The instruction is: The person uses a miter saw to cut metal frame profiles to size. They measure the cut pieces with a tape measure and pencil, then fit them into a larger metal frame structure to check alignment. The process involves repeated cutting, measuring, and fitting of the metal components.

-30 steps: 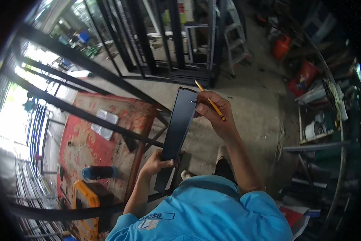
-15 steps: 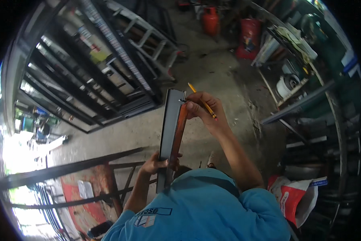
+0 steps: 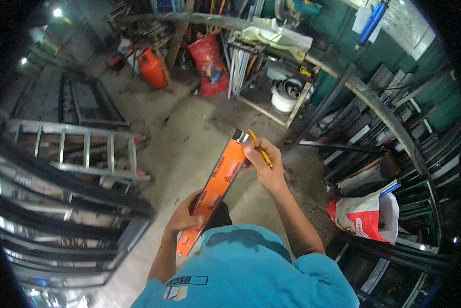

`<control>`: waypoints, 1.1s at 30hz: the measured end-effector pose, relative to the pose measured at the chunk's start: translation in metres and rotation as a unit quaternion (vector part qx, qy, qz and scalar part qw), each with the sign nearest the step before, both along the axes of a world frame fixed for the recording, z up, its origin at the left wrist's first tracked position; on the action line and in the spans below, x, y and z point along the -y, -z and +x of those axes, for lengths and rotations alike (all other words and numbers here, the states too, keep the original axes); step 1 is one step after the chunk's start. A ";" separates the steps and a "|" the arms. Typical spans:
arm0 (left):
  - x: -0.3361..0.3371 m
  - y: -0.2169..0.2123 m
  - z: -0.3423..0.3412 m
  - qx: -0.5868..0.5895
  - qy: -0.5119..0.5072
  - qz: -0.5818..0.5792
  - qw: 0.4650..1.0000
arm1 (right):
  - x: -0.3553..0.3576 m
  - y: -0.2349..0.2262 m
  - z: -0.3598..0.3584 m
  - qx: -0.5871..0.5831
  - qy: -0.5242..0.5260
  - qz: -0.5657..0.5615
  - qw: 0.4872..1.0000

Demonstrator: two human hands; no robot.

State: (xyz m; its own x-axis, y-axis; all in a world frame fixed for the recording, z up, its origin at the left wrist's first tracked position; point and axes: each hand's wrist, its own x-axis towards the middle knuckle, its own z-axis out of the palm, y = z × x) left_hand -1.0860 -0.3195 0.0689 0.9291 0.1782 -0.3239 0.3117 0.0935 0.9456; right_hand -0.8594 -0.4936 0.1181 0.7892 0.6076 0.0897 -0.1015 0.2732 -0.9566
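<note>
A short, straight metal profile (image 3: 217,177) with an orange printed film along its face slants up and away from my body. My left hand (image 3: 185,215) grips its near part, thumb across the orange face. At the far end my right hand (image 3: 263,159) pinches the profile's right edge. A yellow pencil (image 3: 261,149) with a red end is tucked among the right hand's fingers, pointing away from me. Dark and shiny metal shows at the profile's far tip, but its detail is too small to make out.
A metal ladder (image 3: 86,149) and dark metal frames (image 3: 76,215) stand on the left. Beyond are an orange gas cylinder (image 3: 153,69) and a red sack (image 3: 210,66). To the right are a white bucket (image 3: 284,100), racked metal bars (image 3: 389,102) and a red-and-white bag (image 3: 364,218).
My view and body have swung to the right. The profile has turned so its orange face shows fully, where its grey side showed before. Both hands keep hold, and the pencil stays in the right.
</note>
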 end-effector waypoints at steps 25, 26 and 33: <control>-0.275 -0.037 0.613 0.366 0.246 0.501 0.744 | -0.089 0.021 0.373 -0.136 0.374 -0.012 0.917; -0.288 -0.038 0.642 0.365 0.256 0.520 0.728 | -0.087 0.026 0.385 -0.150 0.395 0.005 0.906; -0.348 -0.011 0.822 0.331 0.329 0.553 0.690 | -0.125 -0.019 0.458 -0.105 0.395 -0.068 0.910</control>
State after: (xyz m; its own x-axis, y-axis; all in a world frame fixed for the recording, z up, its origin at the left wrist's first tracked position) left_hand -0.2643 0.0285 0.0796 0.8065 -0.5541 0.2062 -0.5912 -0.7563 0.2800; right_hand -0.4012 -0.3686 0.1371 0.9757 -0.1616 -0.1477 -0.1099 0.2217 -0.9689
